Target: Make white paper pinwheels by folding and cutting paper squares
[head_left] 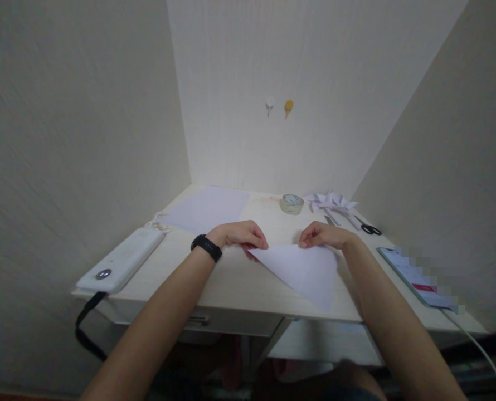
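A white sheet of paper [304, 270], folded into a triangle, lies near the front of the desk between my hands. My left hand [246, 235], with a black watch [207, 248] on its wrist, pinches the paper's left corner between thumb and fingers. Along the top edge of the same paper, my right hand [321, 235] is closed with thumb and fingertips on it. The paper's lower point reaches toward the desk's front edge.
Further back lie loose white paper [214, 206], a roll of clear tape [292, 204] and a folded paper pinwheel shape [331, 201]. Black-handled scissors [370, 229] and a tablet-like device [411, 281] with a cable are at right. A white power bank [125, 259] sits left.
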The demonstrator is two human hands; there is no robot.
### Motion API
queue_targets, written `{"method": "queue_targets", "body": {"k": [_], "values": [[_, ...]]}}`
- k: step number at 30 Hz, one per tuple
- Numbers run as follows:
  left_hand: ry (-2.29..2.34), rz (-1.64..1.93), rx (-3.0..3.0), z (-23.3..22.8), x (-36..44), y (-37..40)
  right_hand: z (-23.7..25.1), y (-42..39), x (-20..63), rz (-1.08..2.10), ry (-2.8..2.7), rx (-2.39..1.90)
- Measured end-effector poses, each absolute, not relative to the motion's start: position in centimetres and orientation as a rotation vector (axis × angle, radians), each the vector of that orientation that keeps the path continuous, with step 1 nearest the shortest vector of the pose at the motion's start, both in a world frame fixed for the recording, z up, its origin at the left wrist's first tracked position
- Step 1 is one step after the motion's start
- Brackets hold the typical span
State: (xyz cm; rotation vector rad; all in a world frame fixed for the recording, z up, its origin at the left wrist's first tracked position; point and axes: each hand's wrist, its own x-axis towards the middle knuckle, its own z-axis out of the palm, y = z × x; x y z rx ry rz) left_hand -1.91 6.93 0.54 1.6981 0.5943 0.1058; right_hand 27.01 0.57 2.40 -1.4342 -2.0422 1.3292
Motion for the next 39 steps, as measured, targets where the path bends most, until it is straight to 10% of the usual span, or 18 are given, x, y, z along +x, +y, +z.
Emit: {"method": "queue_targets", "body": {"k": [12, 20, 39], "values": [[0.558, 0.021, 1.599, 1.7, -4.2, 7.8, 2.0, -0.5, 29.4, 1.453, -1.724, -1.533], [0.719, 0.585, 1.406, 1.8, -3.8, 8.3, 2.0, -0.3, 27.8, 1.438, -1.769, -1.455], [0.581, 0.18, 1.928, 0.9, 0.6, 4.5, 2.5, 1.5, 24.3, 1.301, -2.016, -1.304]]}}
